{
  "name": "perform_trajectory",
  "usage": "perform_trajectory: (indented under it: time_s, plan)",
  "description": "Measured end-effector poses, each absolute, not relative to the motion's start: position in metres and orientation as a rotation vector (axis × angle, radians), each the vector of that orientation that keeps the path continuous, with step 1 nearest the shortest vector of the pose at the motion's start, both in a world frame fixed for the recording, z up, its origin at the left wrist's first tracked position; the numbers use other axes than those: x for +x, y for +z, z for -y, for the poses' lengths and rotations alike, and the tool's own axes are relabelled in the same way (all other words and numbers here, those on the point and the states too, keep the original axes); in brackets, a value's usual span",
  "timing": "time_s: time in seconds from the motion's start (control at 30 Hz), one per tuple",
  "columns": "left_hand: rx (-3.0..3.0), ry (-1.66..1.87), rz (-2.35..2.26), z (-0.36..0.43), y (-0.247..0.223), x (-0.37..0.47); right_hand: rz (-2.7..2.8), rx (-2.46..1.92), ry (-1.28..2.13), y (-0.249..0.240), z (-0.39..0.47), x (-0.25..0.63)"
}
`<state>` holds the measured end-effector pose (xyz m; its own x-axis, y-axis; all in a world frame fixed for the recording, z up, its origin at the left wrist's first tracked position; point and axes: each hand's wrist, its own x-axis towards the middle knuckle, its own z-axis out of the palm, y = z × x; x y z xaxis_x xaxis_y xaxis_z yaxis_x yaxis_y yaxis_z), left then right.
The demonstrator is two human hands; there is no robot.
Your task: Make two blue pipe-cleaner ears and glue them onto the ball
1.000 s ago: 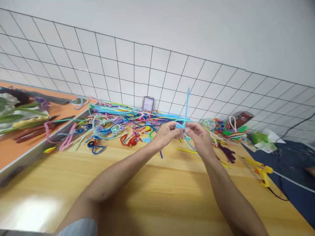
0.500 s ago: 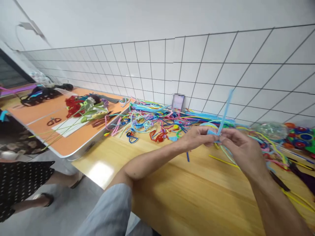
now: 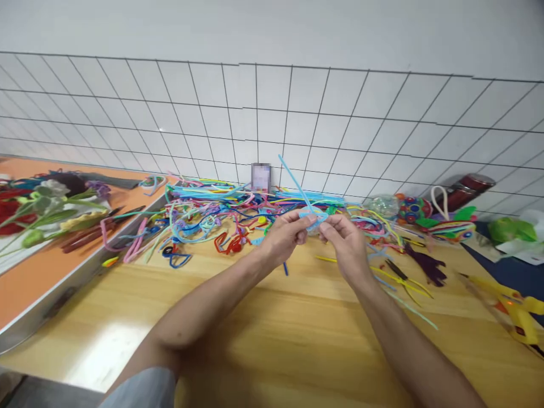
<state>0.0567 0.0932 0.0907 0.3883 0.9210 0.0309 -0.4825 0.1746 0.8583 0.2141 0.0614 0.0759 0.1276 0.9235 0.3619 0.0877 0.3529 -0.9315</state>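
Between my hands, above the wooden table, is a light blue pipe cleaner [image 3: 294, 181], bent into a small folded or coiled shape at its lower end. Its long free end sticks up and leans to the left. My left hand [image 3: 289, 231] pinches the folded part from the left with thumb and fingers. From the right, my right hand [image 3: 343, 238] grips the same blue piece between thumb and fingertips. The fingers cover part of the fold, so its exact form is hidden. Behind my hands lies a pile of coloured pipe cleaners [image 3: 199, 212].
Pliers [image 3: 399, 275], a dark purple glove-like piece [image 3: 426, 265] and a yellow glue gun [image 3: 516, 311] lie to the right. A dark red bottle [image 3: 470, 190] rests by the tiled wall. At left, an orange folding table [image 3: 25, 283] holds pipe-cleaner flowers [image 3: 53, 198].
My view has swung to the right, bringing the glue gun and bottle into sight. The blue pipe cleaner's free end now leans left instead of slightly right; both hands still hold it.
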Motion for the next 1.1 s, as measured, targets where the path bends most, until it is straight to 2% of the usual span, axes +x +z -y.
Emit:
perform_trajectory:
  time_s: [0.4,0.73,0.93,1.1]
  plan:
    - [1.128,1.102,-0.622,-0.087,0.082,0.06,1.362,-1.094,0.805,0.083,-0.057,0.214]
    - [1.564,0.898,-0.766,-0.08,0.086,0.057,1.562,-1.149,0.715,0.102,-0.055,0.234]
    - [1.527,0.973,-0.812,-0.082,0.083,0.06,1.621,-1.227,0.343,0.101,-0.05,0.232]
    - [1.379,1.105,-0.811,-0.086,0.085,0.058,1.769,-1.072,-0.032,0.095,-0.048,0.228]
